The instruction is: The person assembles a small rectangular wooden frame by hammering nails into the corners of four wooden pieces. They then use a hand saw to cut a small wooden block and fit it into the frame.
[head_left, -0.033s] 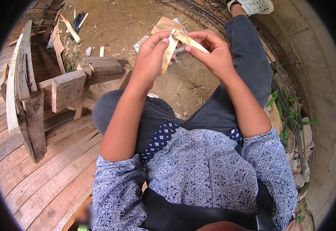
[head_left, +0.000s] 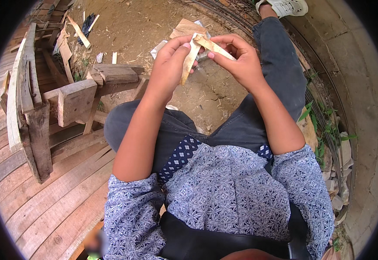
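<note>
Out in front of my knees, my left hand [head_left: 166, 65] pinches a pale flat wooden strip [head_left: 189, 61], whose brownish, pointed lower end hangs down beside the fingers. My right hand [head_left: 244, 65] grips a second pale strip [head_left: 218, 48] between thumb and fingers. The two strips touch at their upper ends, near a brownish knot-like spot, and spread apart below in an upturned V. Whether they are joined there cannot be made out. Some fingertips of both hands are hidden behind the strips.
Beyond my hands, a brown flat piece [head_left: 188, 28] lies on the dirt ground [head_left: 130, 26]. To the left stand rough wooden beams [head_left: 77, 100] above a plank platform [head_left: 63, 190]. Wood scraps [head_left: 79, 32] lie far left. On the right run thin rods [head_left: 327, 97], green plants [head_left: 323, 125] and a concrete surface [head_left: 362, 86].
</note>
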Demonstrator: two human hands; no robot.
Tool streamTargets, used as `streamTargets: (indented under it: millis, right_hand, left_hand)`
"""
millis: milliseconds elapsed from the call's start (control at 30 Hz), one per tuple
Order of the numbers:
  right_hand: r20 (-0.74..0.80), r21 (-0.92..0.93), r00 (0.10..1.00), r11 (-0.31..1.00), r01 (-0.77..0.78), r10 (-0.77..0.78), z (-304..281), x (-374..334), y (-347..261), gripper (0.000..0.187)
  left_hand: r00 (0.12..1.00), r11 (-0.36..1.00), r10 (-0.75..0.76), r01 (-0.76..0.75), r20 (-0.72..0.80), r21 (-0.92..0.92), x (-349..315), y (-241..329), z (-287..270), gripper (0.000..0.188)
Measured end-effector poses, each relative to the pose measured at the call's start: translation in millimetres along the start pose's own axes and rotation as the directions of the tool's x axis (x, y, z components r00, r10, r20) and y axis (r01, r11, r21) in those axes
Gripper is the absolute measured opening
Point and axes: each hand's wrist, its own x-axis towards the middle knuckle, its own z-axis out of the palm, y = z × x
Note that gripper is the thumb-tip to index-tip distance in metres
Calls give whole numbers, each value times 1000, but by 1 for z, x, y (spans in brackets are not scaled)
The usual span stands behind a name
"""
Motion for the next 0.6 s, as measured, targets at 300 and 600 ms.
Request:
streamTargets:
  millis: [300, 600]
  right_hand:
    - [15, -48, 999, 998, 37, -36, -1, 1, 1, 31]
    - [50, -104, 998, 994, -22, 27, -1, -2, -3, 35]
  left_hand:
    - [999, 989, 20, -15, -31, 145, 1, -2, 2, 37]
    - [998, 980, 64, -62, -6, 189, 7, -13, -5, 33]
